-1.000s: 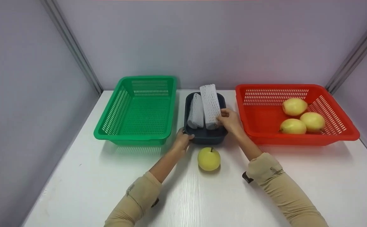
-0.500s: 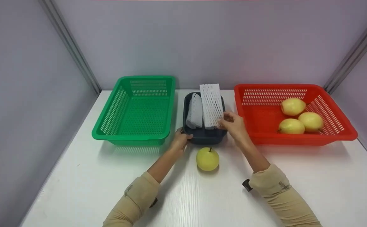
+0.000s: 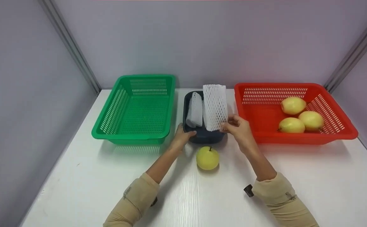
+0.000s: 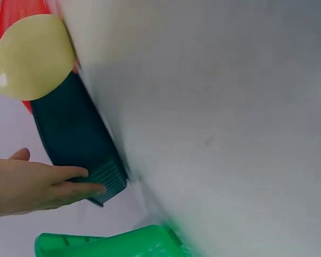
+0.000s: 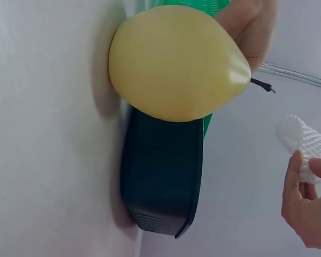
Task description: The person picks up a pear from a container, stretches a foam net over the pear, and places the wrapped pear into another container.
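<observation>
My right hand [image 3: 240,128] pinches the lower right corner of a white foam net sleeve [image 3: 215,105], which stands raised above a dark blue bin [image 3: 204,138]. The right wrist view shows thumb and fingers on the net's end. Another folded net sleeve [image 3: 195,111] lies in the bin's left half. At the bin's front left corner rests my left hand [image 3: 180,138]; in the left wrist view its fingers [image 4: 75,188] lie straight against the bin's side. A yellow pear [image 3: 207,158] with a dark stem sits on the table just in front of the bin.
To the left stands a green plastic basket [image 3: 145,137], with nothing seen inside it. A red basket [image 3: 297,138] on the right holds three yellow pears [image 3: 293,106]. A pale wall [image 3: 183,44] rises behind the white table [image 3: 186,201].
My right hand has drawn the net sleeve right and toward me, lifting it from the bin and spreading it wider. The left hand stays at the bin's corner, its thumb slightly shifted.
</observation>
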The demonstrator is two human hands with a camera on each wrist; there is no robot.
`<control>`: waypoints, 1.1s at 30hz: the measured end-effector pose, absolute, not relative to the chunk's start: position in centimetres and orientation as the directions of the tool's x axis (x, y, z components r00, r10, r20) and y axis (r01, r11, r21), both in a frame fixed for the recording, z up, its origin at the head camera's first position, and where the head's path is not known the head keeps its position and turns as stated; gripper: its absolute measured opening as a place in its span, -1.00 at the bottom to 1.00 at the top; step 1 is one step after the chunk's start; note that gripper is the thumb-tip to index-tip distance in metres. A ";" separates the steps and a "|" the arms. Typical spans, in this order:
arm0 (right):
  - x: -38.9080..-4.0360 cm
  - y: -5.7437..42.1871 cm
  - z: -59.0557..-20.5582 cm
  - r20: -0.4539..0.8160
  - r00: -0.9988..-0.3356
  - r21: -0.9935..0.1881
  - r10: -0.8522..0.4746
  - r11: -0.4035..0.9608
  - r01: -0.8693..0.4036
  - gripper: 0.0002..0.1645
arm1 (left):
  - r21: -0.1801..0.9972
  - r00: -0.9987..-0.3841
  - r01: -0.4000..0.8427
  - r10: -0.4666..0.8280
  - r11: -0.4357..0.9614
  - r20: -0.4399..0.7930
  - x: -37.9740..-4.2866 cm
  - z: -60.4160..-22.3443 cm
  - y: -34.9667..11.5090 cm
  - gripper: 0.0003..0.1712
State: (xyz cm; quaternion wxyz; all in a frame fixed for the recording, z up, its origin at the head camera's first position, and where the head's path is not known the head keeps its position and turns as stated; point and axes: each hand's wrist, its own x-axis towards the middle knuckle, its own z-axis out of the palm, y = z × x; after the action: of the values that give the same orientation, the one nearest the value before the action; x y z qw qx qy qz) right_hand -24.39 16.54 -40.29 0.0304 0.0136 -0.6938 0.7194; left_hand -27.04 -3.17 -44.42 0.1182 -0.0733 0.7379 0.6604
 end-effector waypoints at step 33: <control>-21.7 17.6 -39.5 0.104 -0.987 -0.994 -0.126 -0.045 -0.099 -0.60 | 0.604 -0.863 -0.493 0.439 -0.626 -0.250 -23.1 -41.0 -0.1 -0.81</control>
State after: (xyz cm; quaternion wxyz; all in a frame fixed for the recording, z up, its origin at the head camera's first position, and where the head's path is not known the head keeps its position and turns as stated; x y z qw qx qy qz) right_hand -21.66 17.61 -39.49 -0.0094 0.0816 -0.6910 0.7181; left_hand -23.12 -0.06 -41.04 0.2587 -0.0393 0.3468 0.9007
